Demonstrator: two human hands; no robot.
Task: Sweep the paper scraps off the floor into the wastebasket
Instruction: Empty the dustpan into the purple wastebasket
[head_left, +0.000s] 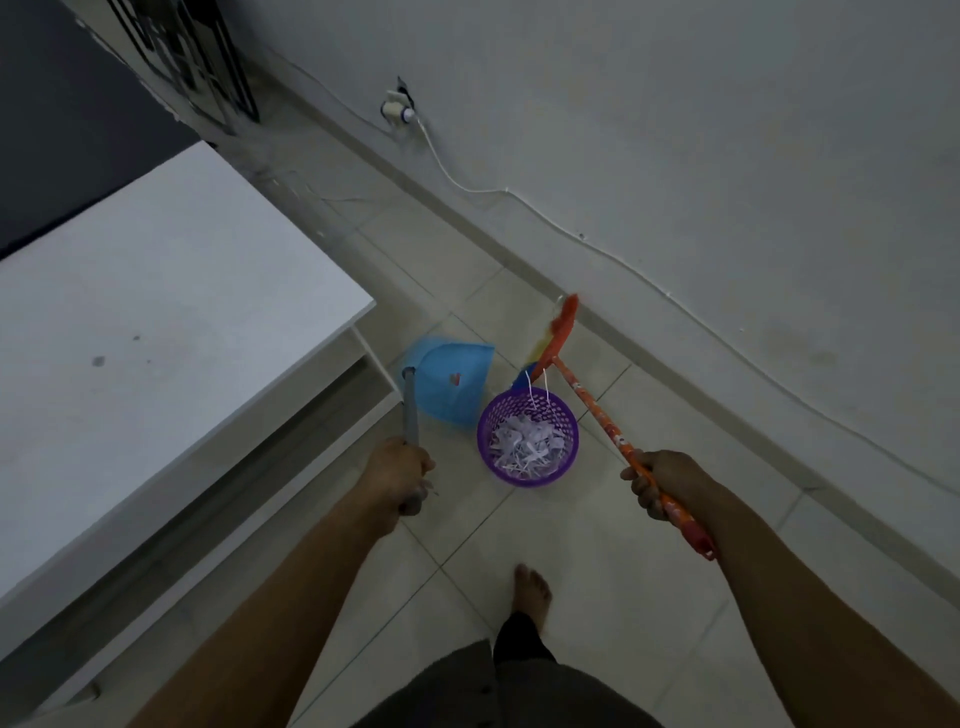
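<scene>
Purple mesh wastebasket (527, 439) w/ shredded scraps (524, 447), left hand (400, 475) gripping dustpan (449, 382), right hand (662, 480) gripping broom (597, 410)

- Pale tiled floor (519, 525) under dim light.
- Plain grey wall (675, 130) on the right, a socket (397, 109) low on it.
- White cord (519, 200) trailing along the wall.
- White table (156, 312) at left.

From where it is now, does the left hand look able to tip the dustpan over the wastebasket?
Probably yes. The left hand grips the handle of the blue dustpan, which sits right beside the purple wastebasket with nothing between them.
</scene>
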